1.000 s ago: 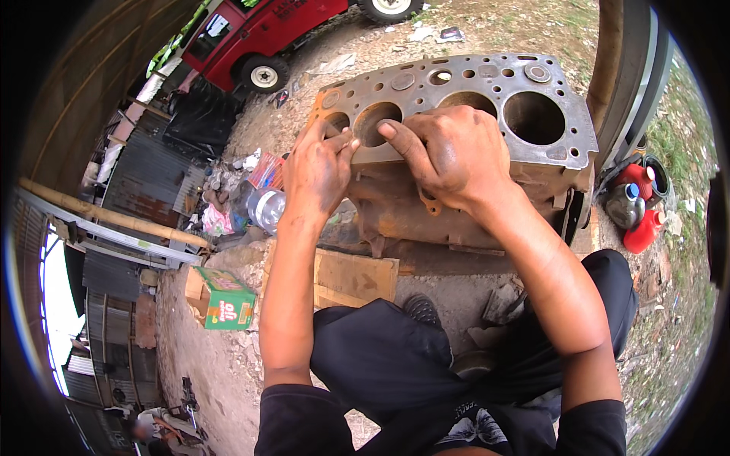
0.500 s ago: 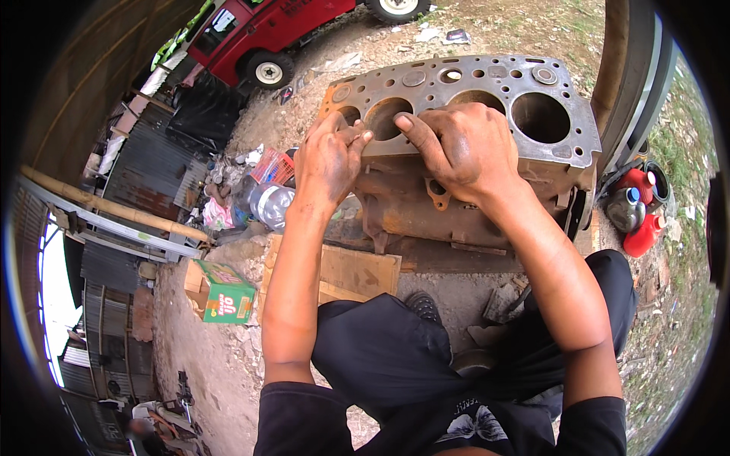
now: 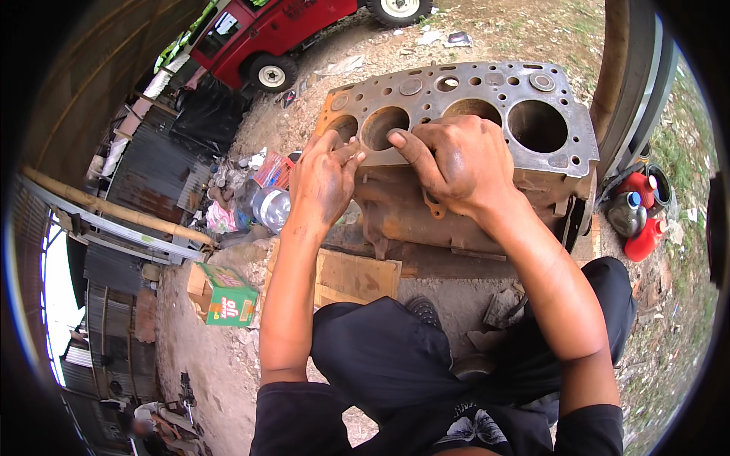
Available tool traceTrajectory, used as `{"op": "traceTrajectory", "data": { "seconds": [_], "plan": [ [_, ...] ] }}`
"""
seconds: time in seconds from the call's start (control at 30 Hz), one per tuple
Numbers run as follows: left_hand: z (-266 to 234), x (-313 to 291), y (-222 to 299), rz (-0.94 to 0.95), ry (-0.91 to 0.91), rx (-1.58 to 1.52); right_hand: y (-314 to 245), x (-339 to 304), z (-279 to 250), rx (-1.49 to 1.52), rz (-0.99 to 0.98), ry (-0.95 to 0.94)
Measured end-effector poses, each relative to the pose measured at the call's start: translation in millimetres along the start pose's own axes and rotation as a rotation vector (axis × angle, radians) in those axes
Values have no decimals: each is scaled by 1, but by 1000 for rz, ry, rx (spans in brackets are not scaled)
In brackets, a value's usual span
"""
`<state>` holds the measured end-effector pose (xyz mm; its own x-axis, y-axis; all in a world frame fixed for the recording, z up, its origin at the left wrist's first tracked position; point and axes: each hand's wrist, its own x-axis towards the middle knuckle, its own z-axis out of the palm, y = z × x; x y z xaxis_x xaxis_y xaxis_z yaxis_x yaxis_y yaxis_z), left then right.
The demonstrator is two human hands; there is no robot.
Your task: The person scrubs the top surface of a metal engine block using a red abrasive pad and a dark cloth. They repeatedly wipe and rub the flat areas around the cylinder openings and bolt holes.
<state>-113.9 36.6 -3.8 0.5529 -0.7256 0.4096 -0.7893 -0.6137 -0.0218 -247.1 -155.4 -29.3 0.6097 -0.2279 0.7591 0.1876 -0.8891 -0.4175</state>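
Note:
A grey, rust-stained engine block [image 3: 498,159] stands in front of me, its flat top face tilted into view with several round cylinder bores. My left hand [image 3: 325,178] is at the left part of the block's near top edge, its fingers curled and thumb close to the index finger. Further right, my right hand [image 3: 465,163] is closed with its knuckles up, partly covering a bore. Its thumb points left toward the second bore from the left. Both hands have dark smudges on their skin. The undersides of the fingers are hidden, so anything in them cannot be made out.
A cardboard sheet [image 3: 357,277] and a green box [image 3: 224,295] lie left of my legs. Beyond them are a clear plastic bottle [image 3: 272,208] and litter. Red jugs [image 3: 645,239] and a dark jug [image 3: 626,214] stand right. A red vehicle [image 3: 266,38] is parked behind.
Both hands have shifted slightly toward me along the block's top, baring more of the leftmost bores. The whole view has also moved a little.

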Motion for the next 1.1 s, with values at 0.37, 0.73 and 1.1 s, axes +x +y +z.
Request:
{"op": "traceTrajectory", "data": {
  "seconds": [0.37, 0.73, 1.1],
  "plan": [
    [3, -12, -3, 25, 6, -76, 2, 1, -3, 38, 29, -6],
    [3, -14, -3, 80, 63, 24, 2, -3, 1, 55, 49, -22],
    [7, -3, 9, 40, 98, 28, 2, -3, -2, 42, 42, -45]
  ]
}}
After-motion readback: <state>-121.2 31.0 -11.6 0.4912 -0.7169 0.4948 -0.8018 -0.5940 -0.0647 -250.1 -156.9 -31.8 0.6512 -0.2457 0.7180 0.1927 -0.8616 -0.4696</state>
